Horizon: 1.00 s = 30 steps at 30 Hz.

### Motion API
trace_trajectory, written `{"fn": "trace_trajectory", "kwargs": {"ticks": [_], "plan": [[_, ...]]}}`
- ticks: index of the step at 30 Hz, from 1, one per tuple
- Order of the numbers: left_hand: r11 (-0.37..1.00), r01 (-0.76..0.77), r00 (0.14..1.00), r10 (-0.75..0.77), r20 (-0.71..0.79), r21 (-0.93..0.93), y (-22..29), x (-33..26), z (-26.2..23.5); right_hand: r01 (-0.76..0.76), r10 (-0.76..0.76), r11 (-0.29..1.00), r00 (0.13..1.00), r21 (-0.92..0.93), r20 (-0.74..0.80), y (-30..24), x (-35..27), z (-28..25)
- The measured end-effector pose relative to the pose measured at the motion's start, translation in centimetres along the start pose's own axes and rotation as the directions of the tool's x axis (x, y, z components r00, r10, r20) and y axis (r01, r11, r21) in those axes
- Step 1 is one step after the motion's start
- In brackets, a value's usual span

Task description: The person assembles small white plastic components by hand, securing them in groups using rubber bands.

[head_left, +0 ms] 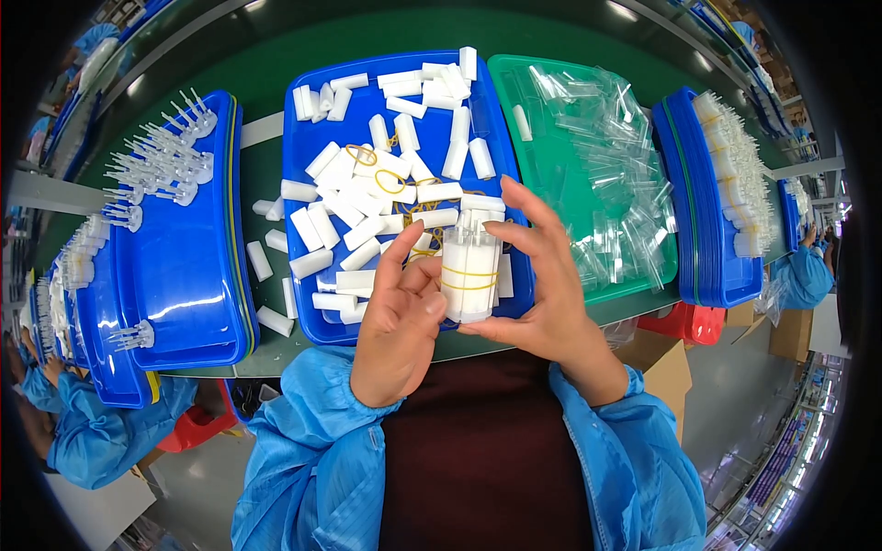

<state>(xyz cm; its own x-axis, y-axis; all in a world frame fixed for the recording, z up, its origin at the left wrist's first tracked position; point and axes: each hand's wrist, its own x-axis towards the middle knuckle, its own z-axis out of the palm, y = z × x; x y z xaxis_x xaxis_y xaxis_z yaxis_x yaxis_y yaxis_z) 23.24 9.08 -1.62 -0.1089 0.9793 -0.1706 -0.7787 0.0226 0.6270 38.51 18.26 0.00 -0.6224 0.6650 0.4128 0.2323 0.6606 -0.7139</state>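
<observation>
So I had this bundle [470,274] upright in front of my chest, over the near edge of the middle blue tray [358,124], around its 5 o'clock corner. It was white blocks, two yellow bands round them, clear bits poking out the top. My right hand [548,285] was pinching it top to bottom: thumb under the base, fingertips up by the clear end. My left hand [400,317] was half curled at the bundle's 8 o'clock side, thumb close in; couldn't tell if it was actually touching.

Handling-wise I'd guess it was light, the blocks a bit soft, the clear bits stiff, slick and probably easy to crack. Best grip, I reckon, was round the banded white middle, since a hard squeeze up top might have skewed things.

Clockwise from the bundle: loose white blocks [349,197] at 10 to 11 with loose yellow bands [419,209] among them, crowding my left fingers; the green tray [560,138] of clear strips [625,165] at 1 to 2; stacked blue trays [694,211] at 2; stray blocks [259,261] on the table at 9.
</observation>
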Motion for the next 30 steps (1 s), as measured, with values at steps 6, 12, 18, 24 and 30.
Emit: {"fn": "trace_trajectory", "kwargs": {"ticks": [6, 12, 18, 24, 30], "plan": [[0.995, 0.094, 0.993, -0.091, 0.071, -0.032, 0.1, 0.0, -0.3, 0.000, 0.000, 1.000, 1.000, 0.014, 0.006, 0.3, -0.2, 0.2], [0.998, 0.057, 0.998, -0.056, 0.041, -0.014, -0.1, 0.0, 0.0, -0.005, 0.006, 0.993, 1.000, -0.120, 0.005, -0.6, -0.1, 0.1], [0.999, 0.044, 0.999, -0.044, 0.027, 0.014, -0.4, 0.0, -0.2, -0.022, 0.020, 0.975, 1.000, -0.219, -0.015, -1.3, 0.0, 0.2], [0.998, 0.043, 0.999, -0.044, 0.028, 0.040, -0.5, -0.1, -0.1, -0.031, 0.025, 0.992, 0.999, -0.124, -0.049, -0.8, -0.4, 0.4], [0.998, 0.051, 0.998, -0.053, 0.024, 0.047, -0.7, -0.1, -0.2, -0.035, 0.035, 0.999, 0.997, 0.005, -0.068, -0.1, -0.7, 0.6]]}}
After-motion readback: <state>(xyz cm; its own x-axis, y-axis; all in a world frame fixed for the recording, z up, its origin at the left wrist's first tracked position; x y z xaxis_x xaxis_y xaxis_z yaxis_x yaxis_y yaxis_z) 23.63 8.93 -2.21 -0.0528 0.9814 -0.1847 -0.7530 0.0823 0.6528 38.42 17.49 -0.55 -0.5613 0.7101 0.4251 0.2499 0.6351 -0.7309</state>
